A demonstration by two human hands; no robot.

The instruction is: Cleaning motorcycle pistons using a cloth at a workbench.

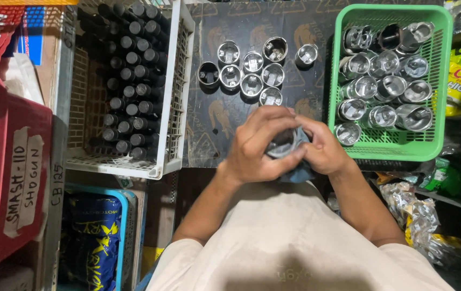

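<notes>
I see both hands close together over the dark surface [241, 124]. The left hand [257, 145] wraps tight around a shiny metal cup [281, 144], and the right hand [322, 145] presses a blue-grey cloth [301, 171] against it. The cup sits between the two hands, right in front of my chest. Just past them, more metal cups [252, 73] stand in a little group. A green basket [389, 145] of cups is on the right. A white crate [174, 108] of black tubes is on the left.

Shiny metal piston [283, 144] with bluish-grey cloth [301, 171], clasped between both hands near the scene's middle, mostly covered, just near of the standing pistons.
</notes>
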